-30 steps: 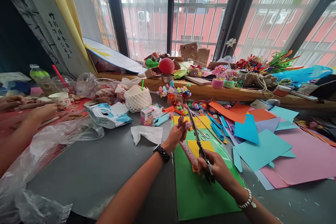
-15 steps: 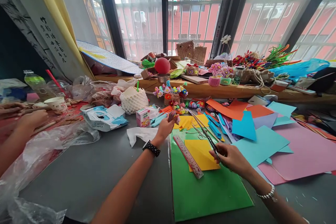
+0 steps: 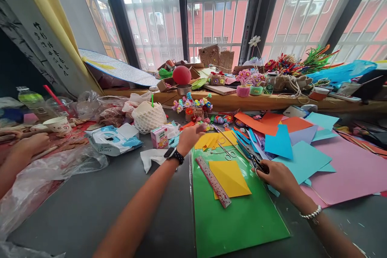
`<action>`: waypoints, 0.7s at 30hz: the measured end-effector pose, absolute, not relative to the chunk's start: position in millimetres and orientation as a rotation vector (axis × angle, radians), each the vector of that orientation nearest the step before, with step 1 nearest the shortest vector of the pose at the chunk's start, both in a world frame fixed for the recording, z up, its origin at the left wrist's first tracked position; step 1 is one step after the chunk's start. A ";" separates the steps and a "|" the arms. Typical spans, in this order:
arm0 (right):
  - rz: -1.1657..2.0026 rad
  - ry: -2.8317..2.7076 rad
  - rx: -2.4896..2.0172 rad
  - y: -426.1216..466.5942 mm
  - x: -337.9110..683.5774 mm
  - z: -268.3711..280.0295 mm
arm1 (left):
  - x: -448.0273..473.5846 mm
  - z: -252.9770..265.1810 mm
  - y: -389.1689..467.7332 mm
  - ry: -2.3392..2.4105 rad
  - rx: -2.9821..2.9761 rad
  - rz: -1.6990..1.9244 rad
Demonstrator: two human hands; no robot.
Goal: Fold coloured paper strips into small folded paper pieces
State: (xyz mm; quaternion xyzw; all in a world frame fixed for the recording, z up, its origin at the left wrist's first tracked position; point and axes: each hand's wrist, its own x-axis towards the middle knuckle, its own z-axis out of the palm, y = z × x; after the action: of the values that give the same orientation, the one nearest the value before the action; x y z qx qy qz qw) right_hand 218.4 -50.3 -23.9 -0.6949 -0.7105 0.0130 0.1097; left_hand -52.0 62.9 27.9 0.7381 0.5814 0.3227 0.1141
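Observation:
My left hand, with a black dotted watch band on its wrist, reaches over the far left corner of the green board. Its fingers are stretched out beside small crocheted flowers, and nothing shows in them. At the board's right edge, my right hand is closed around the handles of dark scissors, blades pointing away. Between the hands lie a yellow paper square, a patterned ruler partly over it, small silver scissors and yellow paper strips.
Blue paper, orange paper and pink paper overlap at right. A wet-wipe pack, small pink box and net-wrapped coconut stand left. Another person's hand is at far left. Crafts crowd the windowsill.
The dark-tipped bundle in my left hand no longer shows, and its fingers have straightened. My right hand moved right with the scissors, away from the yellow square. The view shifted slightly.

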 end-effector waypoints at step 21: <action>0.166 -2.083 -2.089 -24.7 238.7 -11.6 | -24.5 -9.2 28.1 1.422 2.345 0.795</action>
State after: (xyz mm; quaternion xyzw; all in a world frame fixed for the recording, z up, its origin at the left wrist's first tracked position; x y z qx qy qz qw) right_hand 238.7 -24.7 -11.6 -0.7040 -0.7018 0.0561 0.0933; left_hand -24.5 28.1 -9.2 0.8129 0.4928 0.2756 0.1428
